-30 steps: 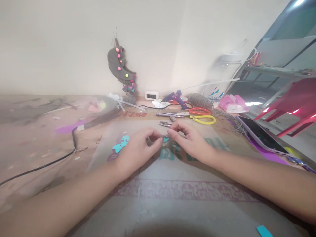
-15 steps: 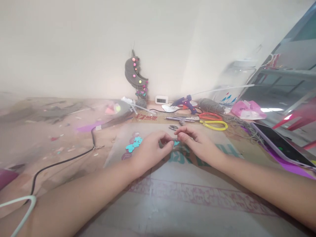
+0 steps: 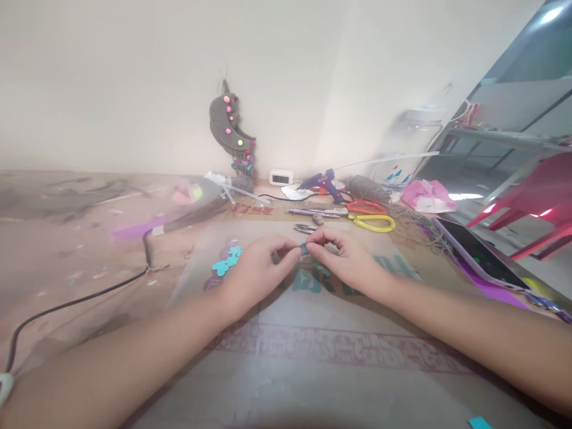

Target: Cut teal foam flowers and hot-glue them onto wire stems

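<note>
Both hands meet over the printed sheet, fingertips almost touching. Between them is a small teal cut-out (image 3: 304, 249), mostly covered by the fingers. My left hand (image 3: 270, 262) pinches its left side with thumb and forefinger. From the other side, my right hand (image 3: 342, 255) has its thumb and fingertips closed on it. Several teal shapes (image 3: 227, 261), some with rounded lobes like hearts or flowers, lie left of my left hand. Just beyond the fingertips rest small metal thread snips (image 3: 305, 229).
Behind the hands are yellow-and-red-handled scissors (image 3: 373, 223), a purple glue gun (image 3: 324, 183), grey yarn (image 3: 369, 189) and a small clock (image 3: 281, 177). A phone (image 3: 478, 253) lies right; a black cable (image 3: 84, 295) runs left. A grey moon ornament (image 3: 227, 128) stands by the wall.
My fingertips have drawn closer together, and the teal cut-out, previously showing below them, now sits between both hands. The view has turned slightly right, revealing a teal scrap at the lower right.
</note>
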`<state>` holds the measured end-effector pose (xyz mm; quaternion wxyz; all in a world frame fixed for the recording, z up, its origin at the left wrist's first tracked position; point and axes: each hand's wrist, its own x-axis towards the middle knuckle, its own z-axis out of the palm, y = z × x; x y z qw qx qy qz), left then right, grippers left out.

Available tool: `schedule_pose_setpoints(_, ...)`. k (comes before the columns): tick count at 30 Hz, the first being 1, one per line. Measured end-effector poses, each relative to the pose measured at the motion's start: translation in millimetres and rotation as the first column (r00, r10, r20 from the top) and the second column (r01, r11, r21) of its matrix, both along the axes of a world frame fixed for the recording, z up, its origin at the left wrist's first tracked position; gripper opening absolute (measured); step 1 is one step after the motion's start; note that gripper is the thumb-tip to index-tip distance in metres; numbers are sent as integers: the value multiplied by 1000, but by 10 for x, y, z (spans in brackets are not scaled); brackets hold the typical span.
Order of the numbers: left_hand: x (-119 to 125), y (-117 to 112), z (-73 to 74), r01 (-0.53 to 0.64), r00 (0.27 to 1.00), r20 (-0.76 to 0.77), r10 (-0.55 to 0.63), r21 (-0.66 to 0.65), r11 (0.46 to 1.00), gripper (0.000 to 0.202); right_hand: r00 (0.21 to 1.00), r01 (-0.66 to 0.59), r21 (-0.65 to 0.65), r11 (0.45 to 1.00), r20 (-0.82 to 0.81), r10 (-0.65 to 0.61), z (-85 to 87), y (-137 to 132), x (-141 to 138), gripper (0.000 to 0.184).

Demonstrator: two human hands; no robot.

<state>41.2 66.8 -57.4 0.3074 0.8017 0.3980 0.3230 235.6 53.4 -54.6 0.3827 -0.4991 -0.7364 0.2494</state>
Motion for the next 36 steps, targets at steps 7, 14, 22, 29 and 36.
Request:
schedule_pose_setpoints(7, 4, -22, 28, -12, 1000, 3, 12, -23, 1000, 18, 999, -35, -6, 999, -26, 35, 23, -4, 6, 19)
schedule_pose_setpoints(14, 14, -41, 46, -5, 1000, -30, 4, -27, 1000, 22, 998, -58, -10, 998, -16, 58, 15, -19, -13, 11)
schedule_pose_setpoints(22, 13, -31, -2, 10, 997, -78, -4, 78, 997, 18, 998, -56, -1, 998, 27, 56, 25, -37, -28, 9)
schedule_pose_setpoints(29, 1, -18, -19, 5, 997, -81, -1, 45, 999, 19, 997, -80, -69, 994, -14, 79, 52, -30, -20, 19)
schedule_pose_setpoints(36, 9, -21, -14, 10, 997, -76, -7, 35, 999, 20, 999, -43, -23, 999, 17, 43, 32, -17, -20, 10)
